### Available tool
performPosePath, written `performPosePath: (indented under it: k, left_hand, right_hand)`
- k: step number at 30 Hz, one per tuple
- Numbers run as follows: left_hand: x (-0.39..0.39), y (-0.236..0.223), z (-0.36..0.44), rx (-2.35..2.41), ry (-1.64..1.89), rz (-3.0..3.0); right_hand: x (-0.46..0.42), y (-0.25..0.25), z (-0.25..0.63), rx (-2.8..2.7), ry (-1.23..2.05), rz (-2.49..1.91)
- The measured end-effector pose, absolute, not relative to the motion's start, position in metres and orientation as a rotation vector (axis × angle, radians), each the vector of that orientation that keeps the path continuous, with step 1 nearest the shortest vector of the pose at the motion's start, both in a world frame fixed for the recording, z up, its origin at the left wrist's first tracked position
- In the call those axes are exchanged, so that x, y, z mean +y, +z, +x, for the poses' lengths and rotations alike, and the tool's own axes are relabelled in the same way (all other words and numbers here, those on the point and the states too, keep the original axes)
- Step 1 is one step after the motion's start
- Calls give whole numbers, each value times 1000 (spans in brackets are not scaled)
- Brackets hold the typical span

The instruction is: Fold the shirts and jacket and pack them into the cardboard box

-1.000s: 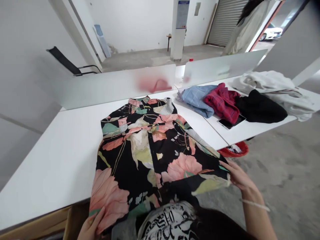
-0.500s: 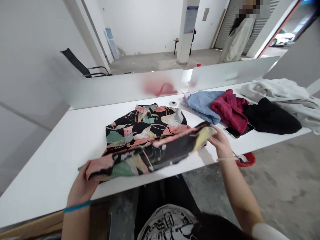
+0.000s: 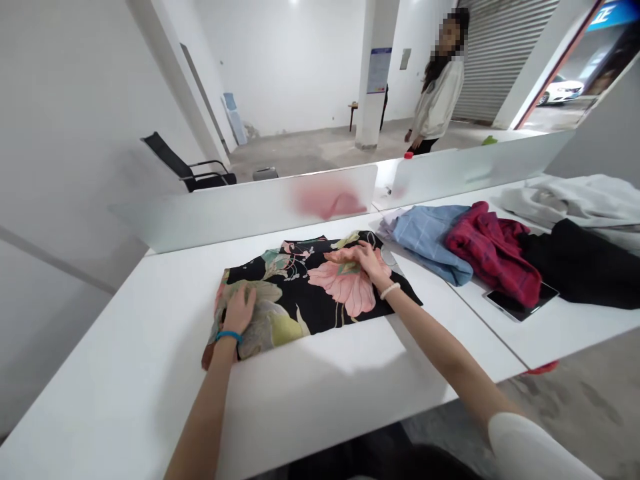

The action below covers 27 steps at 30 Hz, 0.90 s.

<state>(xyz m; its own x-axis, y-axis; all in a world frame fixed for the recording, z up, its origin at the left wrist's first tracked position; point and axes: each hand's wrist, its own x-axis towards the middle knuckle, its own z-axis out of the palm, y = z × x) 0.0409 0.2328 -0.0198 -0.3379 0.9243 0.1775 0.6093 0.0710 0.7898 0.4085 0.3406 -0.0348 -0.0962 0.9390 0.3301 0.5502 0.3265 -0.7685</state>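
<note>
A black shirt [image 3: 320, 300] with large pink, green and yellow flowers lies folded over on the white table [image 3: 130, 347]. My left hand [image 3: 241, 308], with a blue band at the wrist, rests on the shirt's left part with its fingers stretched out. On the upper right part of the shirt lies my right hand [image 3: 369, 265], fingers spread, a pale bracelet at its wrist. Neither hand grips the cloth. The shirt's collar is covered by the folded layer.
To the right lie a light blue garment [image 3: 433, 237], a red plaid garment [image 3: 490, 247], a black garment [image 3: 590, 263] and white cloth [image 3: 590, 200]. A phone or tablet [image 3: 517, 308] is partly under the plaid one. A frosted divider [image 3: 240, 212] runs along the back. Beyond it stands a person [image 3: 440, 93].
The shirt's lower part, held up by both hands before, now lies folded over the upper part. Both hands have let go of its edge and moved forward onto it.
</note>
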Motion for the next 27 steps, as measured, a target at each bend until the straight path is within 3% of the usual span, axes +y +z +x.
performPosePath:
  k: [4, 6, 14, 17, 20, 27]
  left_hand:
    - [210, -47, 47, 2288, 515, 2005]
    - [195, -55, 45, 2342, 377, 2091]
    - [149, -53, 40, 2370, 277, 2252]
    - [174, -30, 60, 2215, 366, 2400]
    - [216, -13, 94, 1903, 228, 2549]
    - [286, -15, 124, 1881, 55, 2536]
  right_hand:
    - [314, -58, 402, -2128, 307, -1404]
    - [300, -65, 406, -2321, 87, -1473]
    - [247, -52, 416, -2499, -106, -1450]
    - [253, -29, 395, -2586, -24, -1333]
    - [267, -18, 368, -2637, 50, -1319]
    - [295, -15, 346, -2628, 71, -1778]
